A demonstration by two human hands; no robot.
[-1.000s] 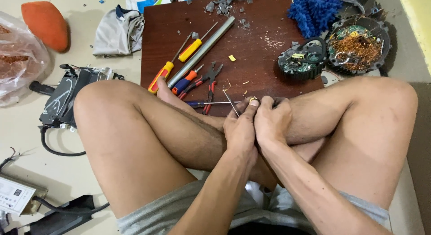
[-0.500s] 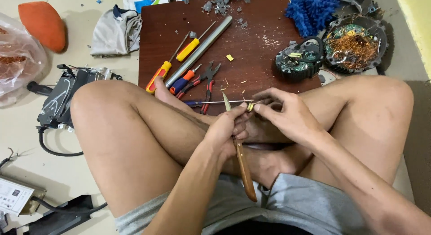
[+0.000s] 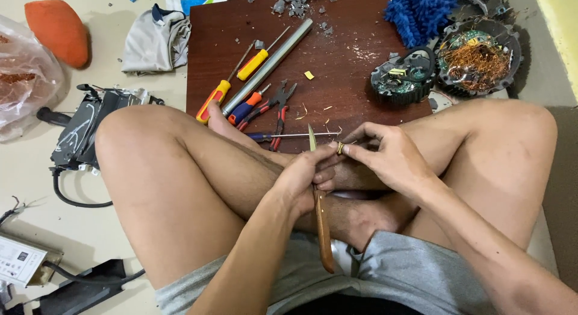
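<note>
Between both hands [image 3: 349,164], the knife [image 3: 321,212] blade meets a small ring [image 3: 339,149]

I sit on a pale tiled floor [image 3: 96,243]. A low dark-brown wooden table [image 3: 349,80] stands before my knees. A yellow wall edge [image 3: 563,26] runs at upper right. Lighting is even and soft, with faint shadows.

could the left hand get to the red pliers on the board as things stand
Probably not right away: the left hand is wrapped around a wooden-handled knife. The red pliers lie uncovered on the board just past the shins, so the path looks open once that grip is freed.
</note>
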